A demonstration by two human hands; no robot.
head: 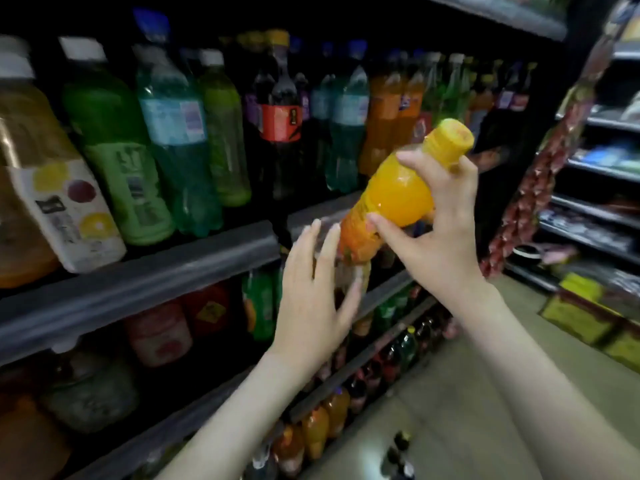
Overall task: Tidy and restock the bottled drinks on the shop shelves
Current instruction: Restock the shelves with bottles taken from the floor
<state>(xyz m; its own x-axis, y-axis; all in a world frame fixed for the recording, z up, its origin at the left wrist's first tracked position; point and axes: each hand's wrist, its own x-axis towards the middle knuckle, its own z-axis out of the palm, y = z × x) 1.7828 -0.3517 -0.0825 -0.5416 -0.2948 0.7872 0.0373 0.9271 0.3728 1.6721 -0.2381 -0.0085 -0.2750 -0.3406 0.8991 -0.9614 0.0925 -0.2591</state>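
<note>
- Steadying with left hand (311, 292): fingers straight and spread against the base of orange drink bottle (398, 199). Likely support only, no grasp.
- Held tilted, cap up and to the right, just off the front edge of upper shelf (156, 275), resting on nothing. Probably angled for slotting in.
- Gripped at neck and shoulder by right hand (440, 230), thumb and fingers curled round, seemingly taking the weight.

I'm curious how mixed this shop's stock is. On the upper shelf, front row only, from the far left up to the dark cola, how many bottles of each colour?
Amber juice bottle: 1
Green bottles: 2
Blue-green bottle: 1
Dark cola bottle: 1
Total: 5
</note>
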